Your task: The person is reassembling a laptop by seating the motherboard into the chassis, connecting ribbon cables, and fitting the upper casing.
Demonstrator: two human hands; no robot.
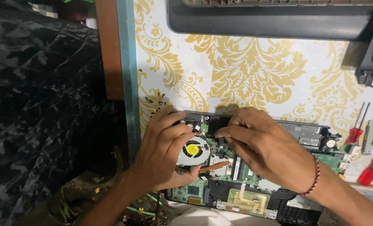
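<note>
Noted a table (278,83) under a white cloth with gold scrollwork, filling the far and right of the scene, with dark mottled fabric (36,104) banked up at the left. Saw a long dark casing (270,23) lying along the far edge. Found the opened laptop (303,134) at the near edge of the table, base uncovered, green circuit board (195,190) bare.

Saw the left hand (165,146) curled over the left side of the cooling fan (193,151), fingers across its far rim and thumb under its near edge, gripping it. Saw the right hand (262,142), a beaded bracelet (316,175) at the wrist, with fingertips pinched tight on a small dark part (221,127) just beyond the fan; could not tell what that part was.

Judged the fan light and stiff in its plastic housing but delicate: best taken by the housing edges, away from the blades and the yellow-labelled hub. Judged the copper heat pipe (213,166) running right from it thin and easily bent, and the board brittle where components stand proud.

Spotted two red-handled screwdrivers (356,134) at the far right and a scatter of tiny black screws (155,100) on the cloth, left of the laptop.
</note>
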